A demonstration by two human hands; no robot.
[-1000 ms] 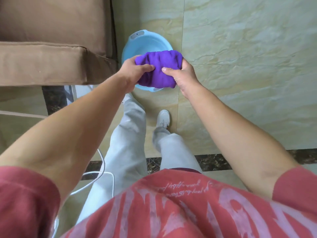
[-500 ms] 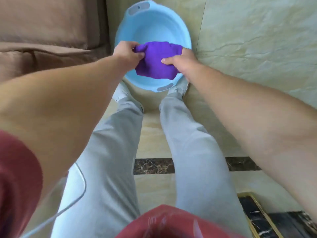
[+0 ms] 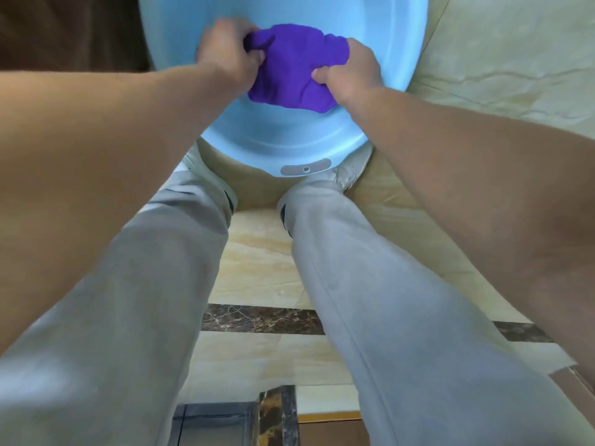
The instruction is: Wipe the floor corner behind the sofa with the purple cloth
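Observation:
The purple cloth (image 3: pixel 294 67) is bunched up between both hands, held over the inside of a light blue plastic basin (image 3: pixel 283 140) on the floor. My left hand (image 3: pixel 227 54) grips its left end with the fingers curled into the fabric. My right hand (image 3: pixel 351 70) pinches its right end. The brown sofa (image 3: pixel 70 30) fills the upper left, right next to the basin. The floor corner behind the sofa is not in view.
My two legs in grey trousers (image 3: pixel 386 300) stand just in front of the basin. Beige marble floor tiles (image 3: pixel 502 53) lie to the right, with a dark marble strip (image 3: pixel 264 318) crossing between my legs.
I have bent down, so the basin and the cloth fill much more of the view. Both hands have lowered the cloth into the basin and bunched it tighter.

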